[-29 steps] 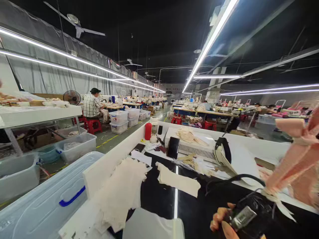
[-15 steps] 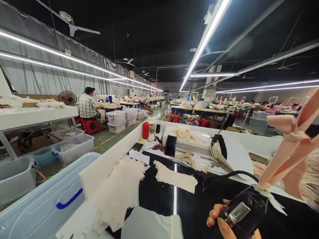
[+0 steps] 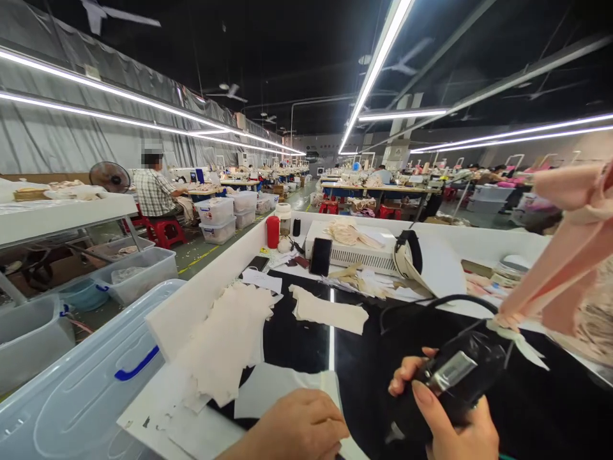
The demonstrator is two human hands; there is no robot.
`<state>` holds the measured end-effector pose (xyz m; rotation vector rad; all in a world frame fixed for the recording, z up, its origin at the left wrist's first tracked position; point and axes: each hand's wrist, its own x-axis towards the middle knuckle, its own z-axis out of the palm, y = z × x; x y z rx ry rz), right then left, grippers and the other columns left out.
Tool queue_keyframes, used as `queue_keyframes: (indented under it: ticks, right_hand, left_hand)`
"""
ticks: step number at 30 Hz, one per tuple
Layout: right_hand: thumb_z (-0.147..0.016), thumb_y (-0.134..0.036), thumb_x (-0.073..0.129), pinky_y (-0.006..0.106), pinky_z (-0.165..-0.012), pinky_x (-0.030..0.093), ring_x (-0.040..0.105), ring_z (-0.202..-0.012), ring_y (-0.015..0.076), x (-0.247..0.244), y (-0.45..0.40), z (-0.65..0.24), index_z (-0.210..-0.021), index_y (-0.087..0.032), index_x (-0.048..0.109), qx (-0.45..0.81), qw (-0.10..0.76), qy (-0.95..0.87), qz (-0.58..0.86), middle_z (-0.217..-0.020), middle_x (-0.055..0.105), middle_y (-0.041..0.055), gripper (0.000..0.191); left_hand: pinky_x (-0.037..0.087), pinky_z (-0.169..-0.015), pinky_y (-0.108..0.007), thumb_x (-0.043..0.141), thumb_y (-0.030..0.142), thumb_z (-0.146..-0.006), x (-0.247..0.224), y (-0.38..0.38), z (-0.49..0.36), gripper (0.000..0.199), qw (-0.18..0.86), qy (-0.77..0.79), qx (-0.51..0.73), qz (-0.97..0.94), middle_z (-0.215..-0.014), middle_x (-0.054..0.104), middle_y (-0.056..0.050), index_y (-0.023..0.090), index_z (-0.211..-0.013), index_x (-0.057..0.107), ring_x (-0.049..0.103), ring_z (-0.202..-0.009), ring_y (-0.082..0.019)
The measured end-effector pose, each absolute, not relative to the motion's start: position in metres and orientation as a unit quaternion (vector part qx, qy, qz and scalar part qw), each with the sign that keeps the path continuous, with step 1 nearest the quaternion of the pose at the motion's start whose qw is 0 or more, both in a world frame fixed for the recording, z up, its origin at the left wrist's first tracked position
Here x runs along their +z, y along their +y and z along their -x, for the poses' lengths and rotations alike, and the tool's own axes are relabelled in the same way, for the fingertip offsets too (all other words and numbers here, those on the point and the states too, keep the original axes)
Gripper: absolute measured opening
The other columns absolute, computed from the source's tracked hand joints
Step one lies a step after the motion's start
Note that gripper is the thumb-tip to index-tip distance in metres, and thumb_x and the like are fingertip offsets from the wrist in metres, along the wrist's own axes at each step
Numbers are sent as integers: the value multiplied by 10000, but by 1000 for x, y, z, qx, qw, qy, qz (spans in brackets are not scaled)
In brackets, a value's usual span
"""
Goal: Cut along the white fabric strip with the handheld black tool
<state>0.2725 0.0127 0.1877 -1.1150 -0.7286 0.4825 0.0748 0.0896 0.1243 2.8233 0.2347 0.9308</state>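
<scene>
My right hand (image 3: pixel 462 425) grips a black corded device (image 3: pixel 472 364) with a shiny metal plate on its side. The thumb presses its near edge, and the fingertips show on its far left side. A peach fabric strip (image 3: pixel 541 262) rises from a pale knot at the device. Low in the middle, my left hand (image 3: pixel 301 421) has its fingers curled together over a white pattern-shaped sheet (image 3: pixel 268 386); the fingertips are hidden. Left of the sheet lies a stack of cream fabric pieces (image 3: pixel 230 345), and beyond it a smaller cream piece (image 3: pixel 330 311) on the black surface.
A white box (image 3: pixel 354 259) with fabric on top stands at the back, a phone (image 3: pixel 320 255) leaning on it. Beside it are a red container (image 3: pixel 272 231) and a visor (image 3: pixel 409 262). A lidded plastic bin (image 3: pixel 86 390) is at left. A co-worker (image 3: pixel 153 191) sits beyond.
My left hand has come into view from below, over the white sheet. My right hand still holds the black device, now raised slightly. The camera view has tilted and shifted a little.
</scene>
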Motion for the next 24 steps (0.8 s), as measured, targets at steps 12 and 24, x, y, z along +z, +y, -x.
queue_keyframes:
  ticks: [12, 24]
  right_hand:
    - [-946, -315, 755, 342, -663, 584, 657, -687, 177, 177, 0, -282, -1230, -291, 591, 239, 774, -419, 411, -866, 661, 8, 329]
    - [-942, -343, 763, 317, -618, 566, 646, -669, 174, 178, -6, -271, -1220, -294, 590, 257, 778, -417, 393, -857, 646, 4, 330]
  left_hand:
    - [539, -1039, -335, 580, 208, -1053, 144, 62, -74, 150, 27, 42, 273, -961, -1054, 725, -51, 147, -1176, 641, 680, -1001, -175]
    - [464, -1142, -369, 708, 315, -1001, 129, 62, -79, 317, 46, 46, 216, -974, -1135, 700, -40, 170, -1263, 603, 660, -1052, -187]
